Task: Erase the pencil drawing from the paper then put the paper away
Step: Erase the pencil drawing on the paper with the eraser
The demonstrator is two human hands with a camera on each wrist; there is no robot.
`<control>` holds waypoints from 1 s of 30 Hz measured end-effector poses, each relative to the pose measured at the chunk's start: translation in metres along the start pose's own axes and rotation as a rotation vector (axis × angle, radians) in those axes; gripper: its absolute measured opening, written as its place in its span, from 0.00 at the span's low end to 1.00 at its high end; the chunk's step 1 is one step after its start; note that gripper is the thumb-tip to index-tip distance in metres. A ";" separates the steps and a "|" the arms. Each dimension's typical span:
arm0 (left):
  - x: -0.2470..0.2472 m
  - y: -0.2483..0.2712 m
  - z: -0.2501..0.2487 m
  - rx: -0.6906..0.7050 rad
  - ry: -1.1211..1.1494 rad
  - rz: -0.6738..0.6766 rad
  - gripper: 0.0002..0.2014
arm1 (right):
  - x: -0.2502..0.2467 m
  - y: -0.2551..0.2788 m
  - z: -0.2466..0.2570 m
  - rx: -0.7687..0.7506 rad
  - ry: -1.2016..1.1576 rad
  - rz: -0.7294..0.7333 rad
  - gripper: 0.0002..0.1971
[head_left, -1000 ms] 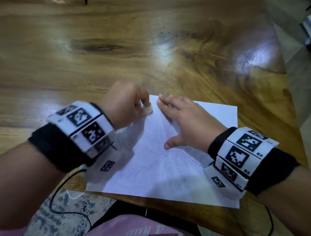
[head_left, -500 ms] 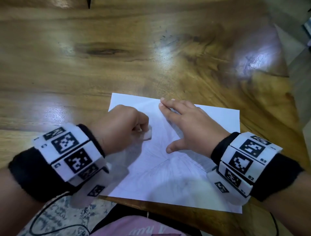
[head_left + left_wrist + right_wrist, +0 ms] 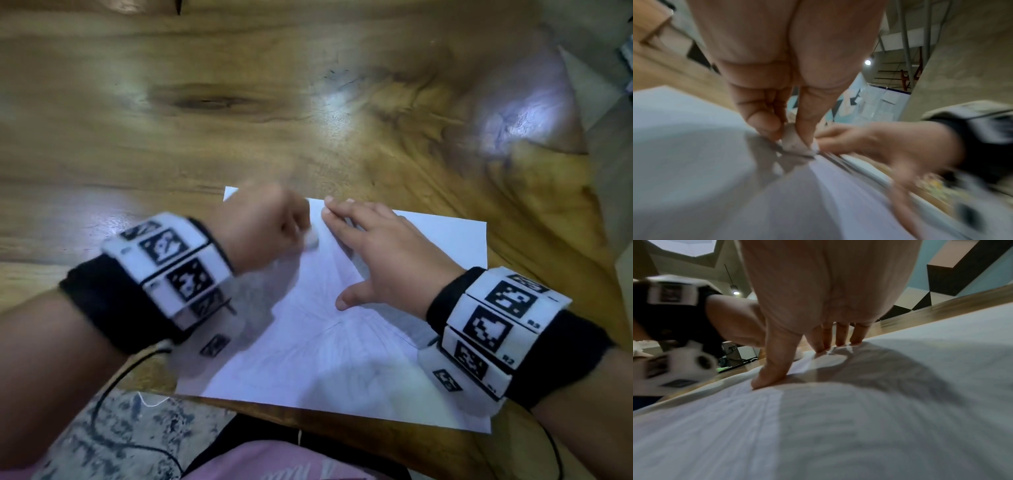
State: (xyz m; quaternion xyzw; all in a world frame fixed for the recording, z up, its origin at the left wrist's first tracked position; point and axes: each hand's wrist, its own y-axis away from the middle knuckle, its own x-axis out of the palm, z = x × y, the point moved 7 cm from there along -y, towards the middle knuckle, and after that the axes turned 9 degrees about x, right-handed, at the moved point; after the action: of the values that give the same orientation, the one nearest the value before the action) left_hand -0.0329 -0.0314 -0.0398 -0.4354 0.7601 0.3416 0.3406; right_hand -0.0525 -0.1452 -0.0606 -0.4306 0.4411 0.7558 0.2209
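Observation:
A white sheet of paper (image 3: 342, 359) with faint pencil lines fanning from its middle lies at the near edge of the wooden table (image 3: 239, 102). My left hand (image 3: 270, 226) pinches a small white eraser (image 3: 311, 240) between thumb and fingers and presses it on the paper's upper left part; the left wrist view shows the eraser (image 3: 795, 142) touching the paper (image 3: 715, 178). My right hand (image 3: 380, 250) lies flat on the sheet just right of the eraser, fingers straight and thumb spread. In the right wrist view the fingertips (image 3: 838, 342) press the paper (image 3: 859, 418) down.
Bare wood stretches beyond and to both sides of the paper. The table's right edge (image 3: 582, 144) angles off at the upper right. A black cable (image 3: 113, 404) hangs from my left wrist over a patterned floor below the near edge.
My left hand with the eraser has slid back and forth over the paper's upper left: toward me half a second ago, now away again. The right hand has stayed pressed flat.

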 end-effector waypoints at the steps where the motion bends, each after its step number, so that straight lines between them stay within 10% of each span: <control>1: -0.009 -0.010 0.002 -0.017 -0.016 -0.067 0.03 | 0.000 0.000 0.001 -0.002 0.003 -0.001 0.57; 16: 0.011 0.018 -0.005 0.009 -0.020 0.040 0.05 | -0.003 0.004 -0.017 -0.023 -0.278 0.020 0.55; 22: -0.011 -0.019 -0.001 -0.044 0.019 -0.129 0.04 | -0.001 0.002 -0.018 -0.032 -0.269 0.010 0.56; 27: 0.021 0.014 -0.022 0.096 0.017 0.076 0.17 | 0.001 0.000 -0.017 -0.050 -0.260 0.007 0.56; 30: 0.004 -0.004 -0.013 0.028 -0.017 -0.028 0.06 | 0.000 0.000 -0.017 -0.045 -0.274 0.002 0.56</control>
State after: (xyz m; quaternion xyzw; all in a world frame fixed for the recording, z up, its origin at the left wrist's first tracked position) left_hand -0.0338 -0.0453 -0.0372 -0.4383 0.7557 0.3296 0.3581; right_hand -0.0449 -0.1597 -0.0647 -0.3276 0.3901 0.8175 0.2688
